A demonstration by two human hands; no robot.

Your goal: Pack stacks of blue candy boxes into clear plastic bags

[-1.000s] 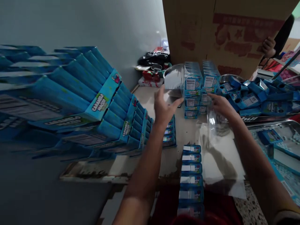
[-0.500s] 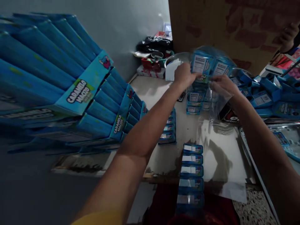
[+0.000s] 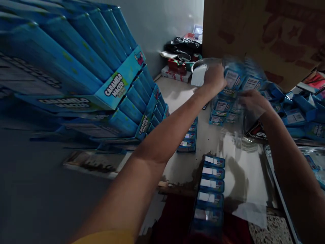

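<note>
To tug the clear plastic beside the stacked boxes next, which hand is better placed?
Probably the right: the right hand is at the clear plastic, while the left hand is across at the left side of the stacked boxes.

Display-box stack (image 3: 116, 91): left edge of the bench (image 3: 169, 91). Pack row (image 3: 212, 184): across the near edge. Small display box (image 3: 186, 148): behind the row, offset left. Pack stack (image 3: 221, 105): toward the far edge, before the large carton (image 3: 233, 51). Loose boxes (image 3: 296, 117): right of the pack stack. Metal tray (image 3: 270, 161): right side, before the loose boxes.
</note>
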